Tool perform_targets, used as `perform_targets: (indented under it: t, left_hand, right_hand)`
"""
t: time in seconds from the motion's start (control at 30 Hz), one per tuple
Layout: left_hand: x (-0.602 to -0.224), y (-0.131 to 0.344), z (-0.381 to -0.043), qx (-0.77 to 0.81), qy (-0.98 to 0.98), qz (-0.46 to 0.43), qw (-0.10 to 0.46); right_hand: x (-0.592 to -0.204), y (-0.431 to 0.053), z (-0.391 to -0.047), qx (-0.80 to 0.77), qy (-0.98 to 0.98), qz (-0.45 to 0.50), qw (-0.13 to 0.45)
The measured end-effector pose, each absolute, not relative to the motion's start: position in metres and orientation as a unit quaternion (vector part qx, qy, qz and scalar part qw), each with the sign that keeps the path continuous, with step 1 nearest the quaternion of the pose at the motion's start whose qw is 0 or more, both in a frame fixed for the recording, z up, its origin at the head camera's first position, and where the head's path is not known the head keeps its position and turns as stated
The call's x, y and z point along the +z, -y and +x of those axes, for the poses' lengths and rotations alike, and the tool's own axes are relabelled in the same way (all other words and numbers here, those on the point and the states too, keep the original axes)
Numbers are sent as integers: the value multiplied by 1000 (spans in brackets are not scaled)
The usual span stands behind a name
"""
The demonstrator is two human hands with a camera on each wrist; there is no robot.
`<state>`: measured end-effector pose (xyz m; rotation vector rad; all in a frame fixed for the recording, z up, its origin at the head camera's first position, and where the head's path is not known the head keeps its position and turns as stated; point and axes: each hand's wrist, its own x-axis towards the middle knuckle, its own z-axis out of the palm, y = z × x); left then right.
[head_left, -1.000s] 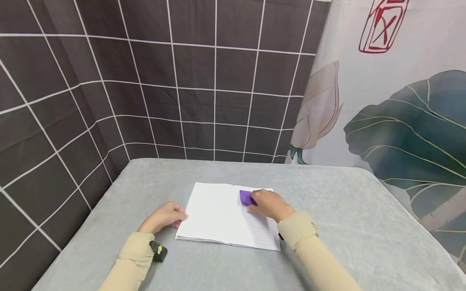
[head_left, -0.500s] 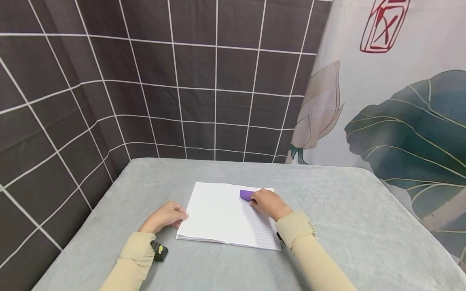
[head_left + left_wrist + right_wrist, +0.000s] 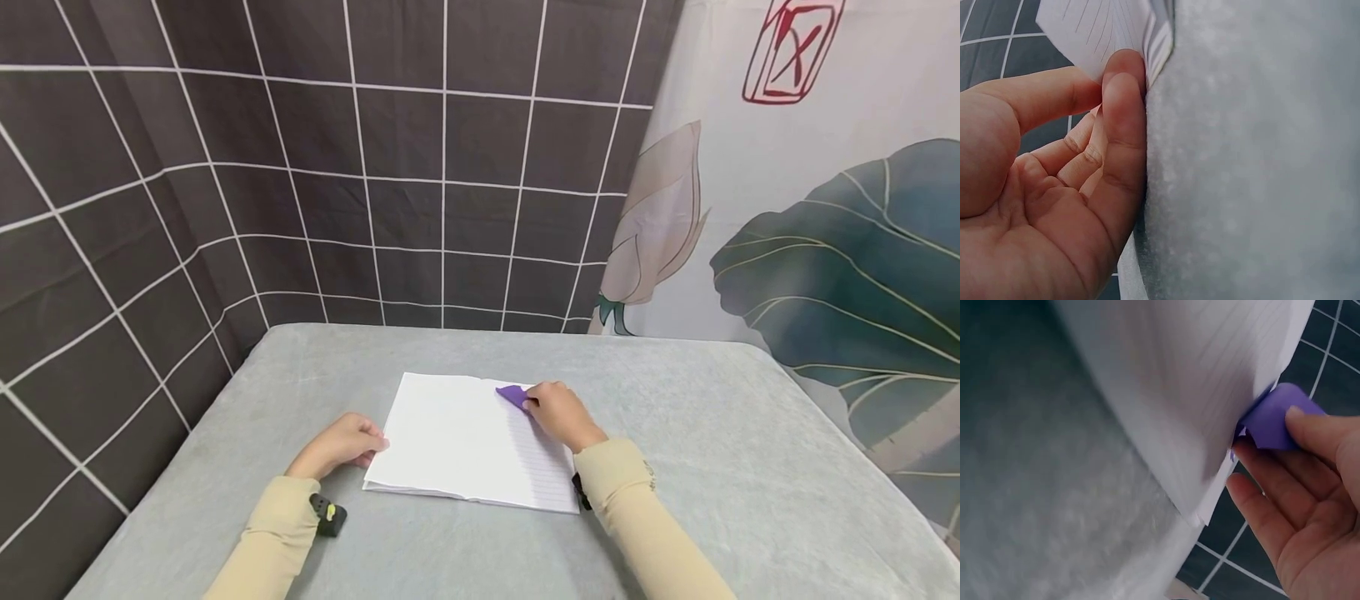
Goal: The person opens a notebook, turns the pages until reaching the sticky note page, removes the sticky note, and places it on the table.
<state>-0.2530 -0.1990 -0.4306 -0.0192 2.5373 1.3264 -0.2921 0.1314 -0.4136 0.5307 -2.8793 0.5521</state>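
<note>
An open notebook (image 3: 450, 442) with white pages lies on the table, its right page ruled with lines. At its left edge my left hand (image 3: 341, 446) pinches the pages between thumb and forefinger, plainly seen in the left wrist view, where lined leaves (image 3: 1094, 37) fan out above the fingertips. Near the top of the right page is a small purple sticky note (image 3: 513, 395). My right hand (image 3: 562, 417) grips it by its right side. In the right wrist view the note (image 3: 1275, 419) bends under the thumb, and its far edge meets the page.
A grey cloth-covered table (image 3: 712, 450) surrounds the notebook. Behind it hangs a dark curtain (image 3: 397, 208) with white grid lines, and to the right a pale curtain (image 3: 720, 275) printed with lotus shapes. A black wrist device (image 3: 328, 517) sits on the left cuff.
The right hand has drawn slightly back and right, and the purple sticky note now curls into a slanted, pointed shape. The left hand stays at the notebook's edge.
</note>
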Motion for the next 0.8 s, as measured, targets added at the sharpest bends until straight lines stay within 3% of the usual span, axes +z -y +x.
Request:
perform_targets:
  t: [0.8]
  left_hand:
    - [-430, 200, -254, 469, -871, 4, 145]
  right_hand:
    - [-421, -158, -298, 490, 869, -66, -1]
